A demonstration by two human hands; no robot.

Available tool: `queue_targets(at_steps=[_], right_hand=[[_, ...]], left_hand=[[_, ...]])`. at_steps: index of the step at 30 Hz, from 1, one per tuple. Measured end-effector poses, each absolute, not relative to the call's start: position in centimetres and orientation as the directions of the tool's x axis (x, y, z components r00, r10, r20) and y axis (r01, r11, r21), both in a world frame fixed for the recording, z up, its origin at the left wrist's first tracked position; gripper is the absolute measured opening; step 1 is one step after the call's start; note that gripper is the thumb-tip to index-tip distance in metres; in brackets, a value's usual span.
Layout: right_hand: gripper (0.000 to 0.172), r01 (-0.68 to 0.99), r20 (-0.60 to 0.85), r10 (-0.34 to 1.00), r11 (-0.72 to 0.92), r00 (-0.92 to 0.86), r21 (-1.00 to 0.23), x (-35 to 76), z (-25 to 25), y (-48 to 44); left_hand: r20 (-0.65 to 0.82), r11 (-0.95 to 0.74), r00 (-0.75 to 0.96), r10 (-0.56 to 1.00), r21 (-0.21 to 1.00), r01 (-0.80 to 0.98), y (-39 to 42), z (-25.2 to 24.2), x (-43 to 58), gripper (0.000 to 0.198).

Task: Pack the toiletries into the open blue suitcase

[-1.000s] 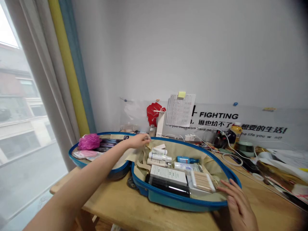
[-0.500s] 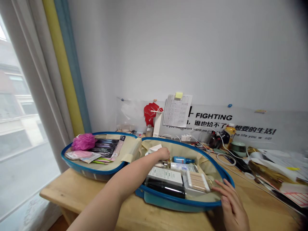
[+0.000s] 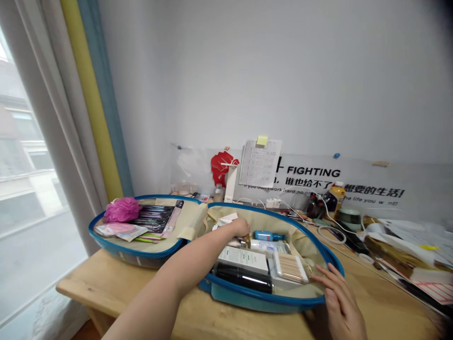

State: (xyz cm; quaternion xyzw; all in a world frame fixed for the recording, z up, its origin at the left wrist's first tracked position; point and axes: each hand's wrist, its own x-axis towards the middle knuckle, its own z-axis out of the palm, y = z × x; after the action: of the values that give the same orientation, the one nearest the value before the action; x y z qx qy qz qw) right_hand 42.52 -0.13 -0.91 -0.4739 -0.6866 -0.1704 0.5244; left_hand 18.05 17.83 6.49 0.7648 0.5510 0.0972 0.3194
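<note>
An open blue-rimmed case (image 3: 255, 303) with a beige lining lies on the wooden table. My left hand (image 3: 241, 227) reaches into its right half, fingers closed and pointing down. What they hold is hidden; a small bottle with a gold-coloured part (image 3: 244, 242) shows just below them. Around it lie a blue bottle (image 3: 267, 235), a white box (image 3: 243, 259), a black cylinder (image 3: 244, 277) and a clear box of cotton swabs (image 3: 290, 267). At the case's right front corner, my right hand (image 3: 343, 302) rests with its fingers stretched apart over the rim.
The case's left half holds a pink bath puff (image 3: 122, 209), packaged black-handled tools (image 3: 154, 218) and flat packets (image 3: 122, 231). White cables (image 3: 332, 234), a yellow-labelled bottle (image 3: 338, 194), a green jar (image 3: 348, 219) and papers (image 3: 406, 236) crowd the table's right side.
Both hands and the case's contents stay almost the same. Only a slight shift of the whole view shows.
</note>
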Motion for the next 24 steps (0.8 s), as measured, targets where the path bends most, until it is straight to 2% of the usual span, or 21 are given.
queue_targets(at_steps=[5, 12, 19, 24], right_hand=[[0.034, 0.828, 0.895, 0.446, 0.497, 0.014, -0.260, 42.3, -0.9, -0.1], [0.036, 0.835, 0.894, 0.449, 0.491, 0.001, -0.248, 42.4, -0.8, -0.1], [0.037, 0.814, 0.884, 0.466, 0.497, 0.041, -0.300, 42.5, -1.0, 0.1], [0.038, 0.806, 0.870, 0.491, 0.495, 0.050, -0.326, 42.6, -1.1, 0.1]], left_hand=[[-0.297, -0.077, 0.335, 0.894, 0.635, 0.768, 17.5, 6.6, 18.2, 0.035], [-0.263, -0.044, 0.319, 0.911, 0.705, 0.707, 17.1, 7.5, 17.9, 0.034], [-0.025, -0.178, 0.325, 0.945, 0.796, 0.579, 17.4, 12.2, 15.4, 0.033], [0.104, -0.247, 0.266, 0.958, 0.768, 0.591, 16.6, 15.7, 6.7, 0.038]])
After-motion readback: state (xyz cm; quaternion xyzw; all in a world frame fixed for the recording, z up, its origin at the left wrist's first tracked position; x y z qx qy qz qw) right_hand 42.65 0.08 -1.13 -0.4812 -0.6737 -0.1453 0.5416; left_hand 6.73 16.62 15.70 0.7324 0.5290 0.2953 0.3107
